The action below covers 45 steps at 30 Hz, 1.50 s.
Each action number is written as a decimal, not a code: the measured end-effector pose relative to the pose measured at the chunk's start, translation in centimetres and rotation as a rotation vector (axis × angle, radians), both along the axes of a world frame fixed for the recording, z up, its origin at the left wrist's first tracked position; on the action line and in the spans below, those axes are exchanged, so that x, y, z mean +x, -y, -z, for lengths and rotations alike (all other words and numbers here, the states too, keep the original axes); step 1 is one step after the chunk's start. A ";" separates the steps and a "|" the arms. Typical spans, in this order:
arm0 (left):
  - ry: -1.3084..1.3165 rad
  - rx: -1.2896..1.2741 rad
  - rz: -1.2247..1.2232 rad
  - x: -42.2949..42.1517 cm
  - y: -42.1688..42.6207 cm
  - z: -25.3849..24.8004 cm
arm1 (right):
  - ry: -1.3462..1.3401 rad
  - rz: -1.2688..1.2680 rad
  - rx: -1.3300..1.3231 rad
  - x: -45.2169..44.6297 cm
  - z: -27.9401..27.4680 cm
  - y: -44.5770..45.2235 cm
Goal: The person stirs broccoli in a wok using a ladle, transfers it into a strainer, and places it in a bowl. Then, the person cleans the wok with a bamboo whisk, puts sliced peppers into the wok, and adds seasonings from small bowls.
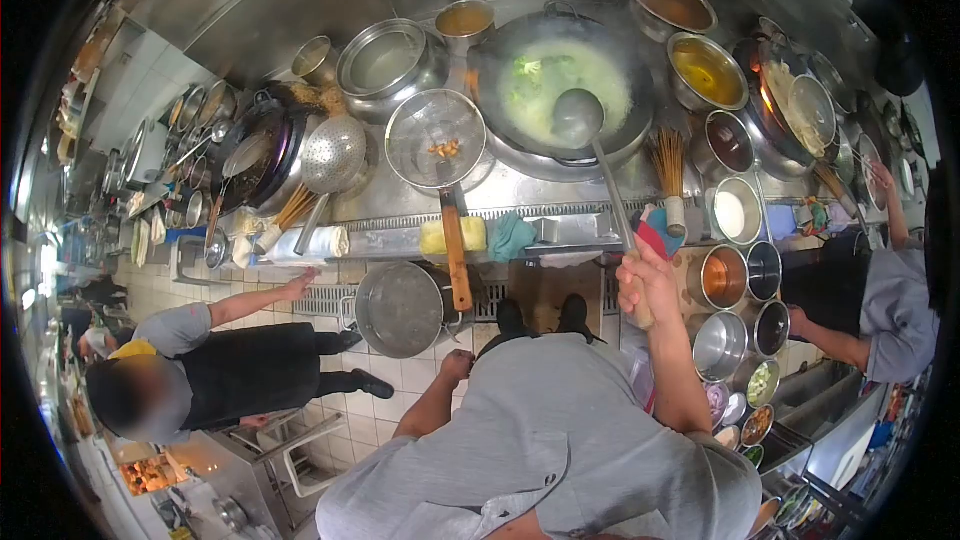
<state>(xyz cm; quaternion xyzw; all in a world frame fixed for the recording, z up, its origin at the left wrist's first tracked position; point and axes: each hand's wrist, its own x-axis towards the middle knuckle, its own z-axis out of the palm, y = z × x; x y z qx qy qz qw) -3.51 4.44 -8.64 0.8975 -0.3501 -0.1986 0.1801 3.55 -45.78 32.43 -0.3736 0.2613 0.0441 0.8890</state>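
My right hand is wrapped round the pale handle of a long ladle. The ladle's bowl rests at the right part of a large wok filled with steaming pale-green liquid, where bright green vegetable pieces float. My left hand hangs low by my side, fingers curled, with nothing visible in it. Close to it stands a big metal pot of cloudy water. Left of the wok, a wire strainer with a wooden handle holds several small brown pieces.
A perforated skimmer, yellow sponge and teal cloth lie along the stove edge. A bamboo brush and several metal containers stand at right. Flames show by another wok. Co-workers stand at left and right.
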 end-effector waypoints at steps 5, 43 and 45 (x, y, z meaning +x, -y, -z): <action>-0.720 -0.117 -0.708 0.4 2.1 -3.8 | 0.155 -0.024 0.684 -0.8 1.4 1.1; -0.455 0.143 -0.574 -2.1 3.6 -8.2 | -0.038 -0.201 -1.189 18.1 3.7 9.8; -0.602 -0.017 -0.744 -3.5 2.3 -4.5 | -0.017 -0.259 -1.099 19.4 3.3 8.2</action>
